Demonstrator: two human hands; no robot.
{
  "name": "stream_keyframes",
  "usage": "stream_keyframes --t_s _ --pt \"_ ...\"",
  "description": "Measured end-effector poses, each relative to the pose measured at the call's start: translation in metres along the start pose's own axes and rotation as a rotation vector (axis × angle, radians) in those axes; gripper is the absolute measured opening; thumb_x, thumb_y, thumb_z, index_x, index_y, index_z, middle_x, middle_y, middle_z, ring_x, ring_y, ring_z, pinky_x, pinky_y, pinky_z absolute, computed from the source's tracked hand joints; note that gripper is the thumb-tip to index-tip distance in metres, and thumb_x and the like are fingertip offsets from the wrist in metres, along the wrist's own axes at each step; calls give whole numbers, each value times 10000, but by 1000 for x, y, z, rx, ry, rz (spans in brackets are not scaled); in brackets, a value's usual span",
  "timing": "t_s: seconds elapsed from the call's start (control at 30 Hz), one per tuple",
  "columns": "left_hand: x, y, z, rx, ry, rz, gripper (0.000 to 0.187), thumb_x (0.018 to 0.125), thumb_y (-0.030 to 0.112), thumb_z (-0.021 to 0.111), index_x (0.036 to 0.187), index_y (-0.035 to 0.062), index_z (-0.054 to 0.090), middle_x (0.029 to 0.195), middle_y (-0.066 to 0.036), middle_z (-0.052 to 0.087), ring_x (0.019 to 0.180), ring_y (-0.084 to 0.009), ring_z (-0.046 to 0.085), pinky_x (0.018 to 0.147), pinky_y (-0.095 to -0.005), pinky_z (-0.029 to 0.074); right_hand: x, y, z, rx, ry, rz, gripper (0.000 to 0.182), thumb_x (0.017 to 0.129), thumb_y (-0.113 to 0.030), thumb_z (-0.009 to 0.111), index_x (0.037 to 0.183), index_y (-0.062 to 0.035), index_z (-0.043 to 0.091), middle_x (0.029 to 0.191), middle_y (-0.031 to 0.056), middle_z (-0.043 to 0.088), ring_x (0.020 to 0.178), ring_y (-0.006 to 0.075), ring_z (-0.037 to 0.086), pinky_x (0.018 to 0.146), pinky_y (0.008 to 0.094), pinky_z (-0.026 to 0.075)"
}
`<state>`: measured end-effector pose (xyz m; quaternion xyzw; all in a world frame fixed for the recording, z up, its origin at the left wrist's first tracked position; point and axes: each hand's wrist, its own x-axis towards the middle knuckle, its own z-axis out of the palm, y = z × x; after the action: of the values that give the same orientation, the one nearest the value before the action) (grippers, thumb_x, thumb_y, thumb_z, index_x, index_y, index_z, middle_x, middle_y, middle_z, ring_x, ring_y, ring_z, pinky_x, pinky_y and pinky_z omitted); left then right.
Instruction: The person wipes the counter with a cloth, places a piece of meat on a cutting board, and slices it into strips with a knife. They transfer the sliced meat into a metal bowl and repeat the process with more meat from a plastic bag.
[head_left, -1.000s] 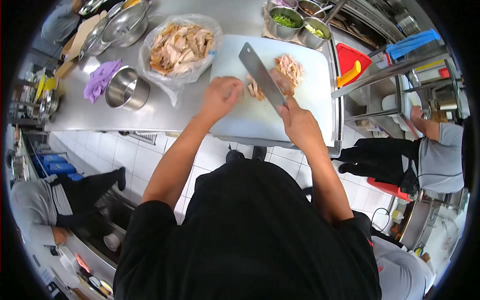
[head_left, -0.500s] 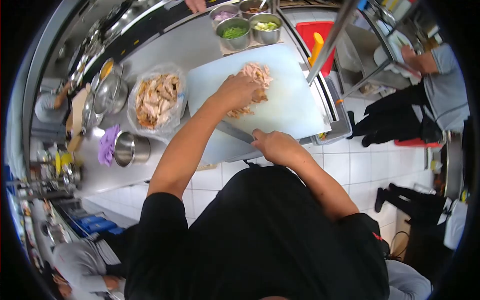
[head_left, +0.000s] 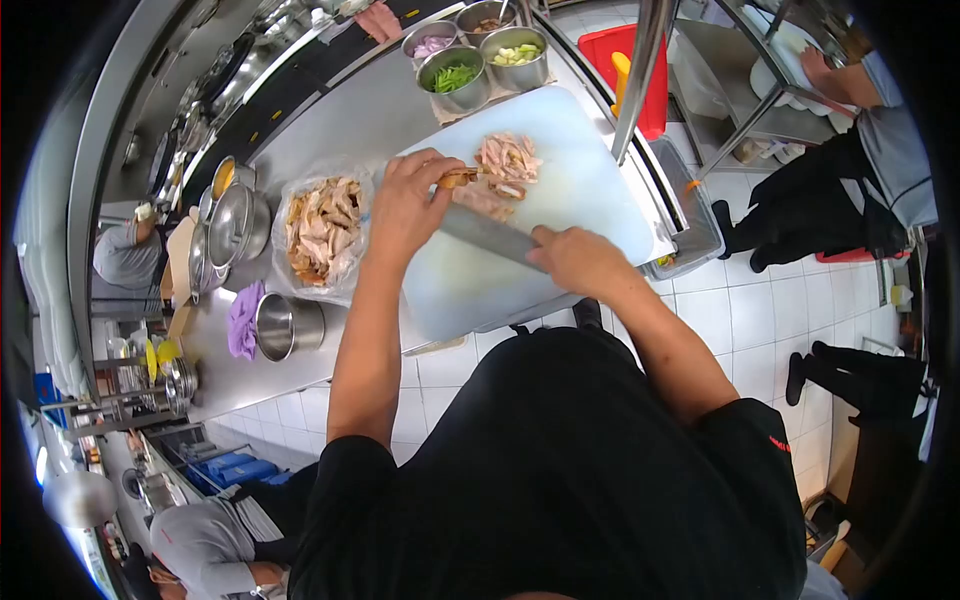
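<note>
My right hand [head_left: 585, 262] grips a wide-bladed knife [head_left: 492, 236], its blade lying low over the white cutting board [head_left: 450, 295] and pointing left. Between the thumb and fingers of my left hand [head_left: 408, 200] is a brown-skinned piece of cooked meat [head_left: 457, 179], probably chicken, raised a little above the board. Just beyond the blade, sliced meat [head_left: 490, 202] lies on the board. A pile of cut pale meat [head_left: 508, 158] sits farther up. Left of the board, a clear plastic bag [head_left: 359, 257] holds many larger meat pieces [head_left: 325, 230].
Metal pots of chopped green vegetable [head_left: 455, 80], pale green pieces [head_left: 517, 54] and purple onion [head_left: 431, 46] stand behind the board. A steel pot [head_left: 290, 327] and a purple cloth [head_left: 246, 318] are at left. A metal post [head_left: 640, 85] rises at right. Co-workers stand on both sides.
My left hand has moved left and lifted off the meat, now with a brown piece in its fingers. The knife has shifted slightly right and up the board with my right hand.
</note>
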<state>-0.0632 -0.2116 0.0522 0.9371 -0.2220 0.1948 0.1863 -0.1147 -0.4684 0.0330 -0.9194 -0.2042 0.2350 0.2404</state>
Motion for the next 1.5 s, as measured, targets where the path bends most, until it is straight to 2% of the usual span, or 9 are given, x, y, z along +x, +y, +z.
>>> stream_keyframes --t_s 0.17,0.27,0.37,0.5,0.57,0.77,1.07,1.27,1.5 --pt "-52 15 35 -70 87 -110 451 753 -57 706 1151 155 712 1195 -54 622 1088 -312 596 943 -415 524 11 20 -1 1 91 11 339 1038 -317 520 1192 -25 601 914 233 717 869 411 703 769 523 531" --pt "-84 13 50 -115 63 -219 483 776 -69 667 1208 144 685 1273 -100 604 1144 -337 597 984 -422 517 7 16 -19 211 -62 144 340 1036 -321 541 1173 -15 597 858 240 702 740 385 694 665 483 515" --pt "-114 7 56 -226 -51 -147 573 781 6 693 1335 135 622 1412 -136 535 1255 -352 551 1056 -423 481 5 9 -26 212 -56 218 331 1036 -316 549 1161 -14 597 813 240 683 648 355 667 597 447 488" --pt "-127 10 34 -148 -147 -192 815 781 202 756 1518 117 421 1536 -187 414 1380 -380 443 1154 -462 370 14 29 -3 12 199 -74 305 1030 -298 549 1148 -23 603 805 253 690 766 438 684 690 524 514" --pt "-132 8 35 -115 -138 -292 946 775 331 793 1565 103 326 1546 -195 390 1423 -395 381 1194 -507 288 9 24 3 -7 214 -66 288 1028 -287 546 1140 -28 603 821 263 691 812 461 677 728 550 512" --pt "-110 38 65 40 -7 -466 974 763 458 790 1529 46 352 1511 -195 432 1419 -394 376 1182 -558 244 -7 -10 13 -60 196 27 264 1031 -275 535 1108 -30 595 838 269 693 836 476 671 761 569 510" --pt "-130 -8 41 -132 -56 -243 913 746 364 850 1490 61 415 1417 -193 537 1347 -386 472 1159 -491 335 -10 -14 11 -61 196 11 271 1033 -268 531 1101 -14 595 818 273 688 823 482 667 753 573 503" --pt "-121 0 42 -255 -53 -398 897 722 389 875 1448 53 469 1416 -168 545 1337 -376 471 1135 -486 352 -9 -14 6 -94 216 22 259 1030 -263 535 1086 -17 592 796 278 682 801 481 668 727 572 507" --pt "-118 8 59 -125 46 -317 787 751 432 845 1395 106 530 1320 -150 595 1268 -340 520 1108 -480 356 -15 -10 15 -166 237 -8 224 1028 -252 537 1079 -36 563 740 269 670 747 483 665 691 580 508"
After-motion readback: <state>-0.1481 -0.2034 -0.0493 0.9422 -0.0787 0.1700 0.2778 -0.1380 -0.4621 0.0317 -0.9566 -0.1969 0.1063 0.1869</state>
